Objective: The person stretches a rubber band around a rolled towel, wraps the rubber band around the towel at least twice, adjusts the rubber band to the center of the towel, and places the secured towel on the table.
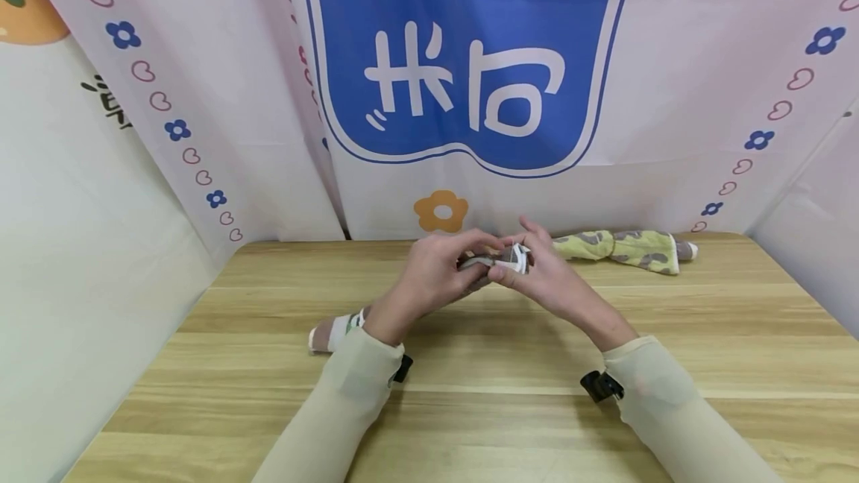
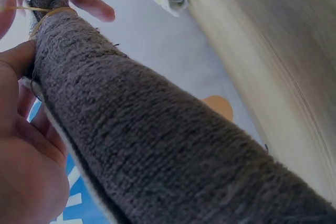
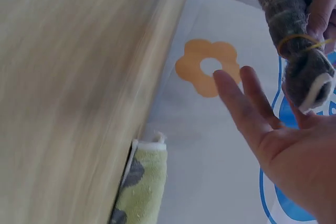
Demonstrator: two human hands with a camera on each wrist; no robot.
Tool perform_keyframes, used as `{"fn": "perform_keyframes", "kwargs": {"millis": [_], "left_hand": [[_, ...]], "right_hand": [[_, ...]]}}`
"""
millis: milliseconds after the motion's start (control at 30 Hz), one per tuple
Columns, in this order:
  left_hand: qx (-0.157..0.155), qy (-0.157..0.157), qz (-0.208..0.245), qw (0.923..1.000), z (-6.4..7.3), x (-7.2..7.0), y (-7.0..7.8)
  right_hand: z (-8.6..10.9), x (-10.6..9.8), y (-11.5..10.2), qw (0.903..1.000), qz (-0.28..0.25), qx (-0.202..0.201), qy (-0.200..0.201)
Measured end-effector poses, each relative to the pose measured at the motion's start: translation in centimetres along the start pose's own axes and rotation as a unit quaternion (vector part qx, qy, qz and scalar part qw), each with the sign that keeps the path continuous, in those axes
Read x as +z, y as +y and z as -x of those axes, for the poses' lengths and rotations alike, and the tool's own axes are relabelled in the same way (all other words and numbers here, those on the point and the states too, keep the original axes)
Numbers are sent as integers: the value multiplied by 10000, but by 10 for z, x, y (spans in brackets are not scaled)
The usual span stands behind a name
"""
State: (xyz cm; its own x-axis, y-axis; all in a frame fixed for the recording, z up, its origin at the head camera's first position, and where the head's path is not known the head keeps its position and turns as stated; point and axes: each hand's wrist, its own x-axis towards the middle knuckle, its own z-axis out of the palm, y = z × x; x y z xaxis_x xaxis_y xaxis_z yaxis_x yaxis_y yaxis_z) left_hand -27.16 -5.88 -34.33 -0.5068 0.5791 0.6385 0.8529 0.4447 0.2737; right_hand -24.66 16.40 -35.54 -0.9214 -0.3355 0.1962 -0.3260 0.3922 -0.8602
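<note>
A rolled grey-brown towel (image 2: pixel 142 108) slants across the table in the head view, its pale-banded lower end passing under the left forearm. My left hand (image 1: pixel 443 267) grips the roll near its far end, the thumb pressed on the side. Around that end goes a yellow rubber band (image 3: pixel 287 40), stretched away from the roll on one side. My right hand (image 1: pixel 540 274) is at the white-edged tip, holding the stretched band with thumb and forefinger. Its other fingers (image 3: pixel 239 108) stand spread out in the right wrist view.
A yellow-green towel (image 1: pixel 607 246) with grey patches, also rolled, lies along the table's back edge at the right. Behind the wooden table (image 1: pixel 496 408) hangs a white cloth backdrop (image 1: pixel 684 95) with a blue sign and an orange flower.
</note>
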Motion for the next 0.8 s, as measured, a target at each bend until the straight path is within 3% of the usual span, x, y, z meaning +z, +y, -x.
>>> {"fn": "perform_keyframes", "kwargs": {"millis": [233,400,467,667,800], "left_hand": [[298,-368,-295,9984,2,8,1],[368,-386,-284,9982,3,10,-2],[422,-338,-327,9980,3,10,-3],[522,-6,-311,9981,3,9,-5],[580,173,-106,9981,4,9,-6]], "right_hand": [[1,-4,2,9967,785,-121,-157],[1,-6,0,9905,1301,-331,-288],[1,-6,-1,9848,1659,-432,-280],[2,-4,-5,9590,2824,-216,-114],[1,-5,-5,9469,3207,-241,43]]}}
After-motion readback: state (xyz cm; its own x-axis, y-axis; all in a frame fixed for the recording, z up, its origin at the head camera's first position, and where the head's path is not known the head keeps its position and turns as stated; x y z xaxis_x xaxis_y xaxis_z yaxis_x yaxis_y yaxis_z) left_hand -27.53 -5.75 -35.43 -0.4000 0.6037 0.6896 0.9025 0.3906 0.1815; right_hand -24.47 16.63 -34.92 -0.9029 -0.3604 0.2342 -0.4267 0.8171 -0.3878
